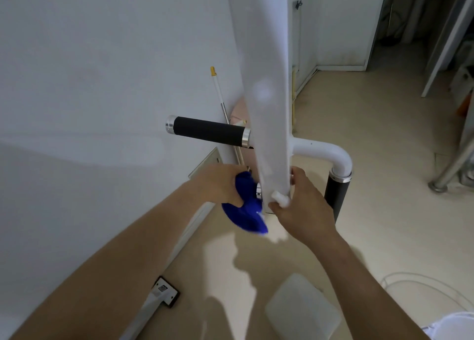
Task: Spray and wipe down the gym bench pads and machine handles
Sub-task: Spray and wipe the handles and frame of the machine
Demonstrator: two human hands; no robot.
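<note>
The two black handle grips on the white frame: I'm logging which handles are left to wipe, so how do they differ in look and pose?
The left black grip lies nearly level, pointing toward the wall; the right black grip hangs downward below a bend in the white tube. The left one shows chrome rings at both ends; the right one shows a ring only at its top. The left one is in full view; the right hand hides part of the right one. Both are black.
</note>
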